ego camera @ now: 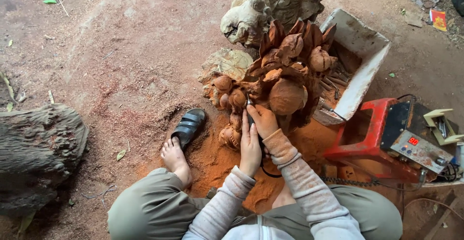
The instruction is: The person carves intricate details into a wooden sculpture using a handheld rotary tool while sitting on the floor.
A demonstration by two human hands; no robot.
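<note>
While the person is sitting on the ground, both hands are working at the near side of a reddish-brown carved wooden sculpture with rounded fruit shapes and pointed leaves (285, 78), which is standing at centre, just far of the knees.

- Right hand (263, 119): closed around a slim dark handheld rotary carving tool (250, 108). The tool tip is touching the carving between the small round knobs on the left and the large round form on the right.
- Left hand (250, 146): lying alongside and just near of the right hand, fingers pointing far, pressing against the tool body and the right hand. Whether it is fully gripping the tool, I cannot tell.
- A thin black cable (270, 174) is looping from under the hands toward the near side.
- Bare foot (175, 159) is resting on the ground to the left of the hands, heel just beside a black strapped sandal (188, 126).
- Orange-red sawdust (217, 165) is covering the ground around the base of the carving and between the legs.
- Right of the carving: a white rectangular tray (360, 59) holding metal tools, tilted against the ground; near of it, a red metal machine with a grey control panel and red digital display (391, 136).
- Far of the carving: a pale rough unworked wood stump (273, 1), touching or just behind it.
- Far left: a dark grey weathered log (36, 146), well apart from the hands.
</note>
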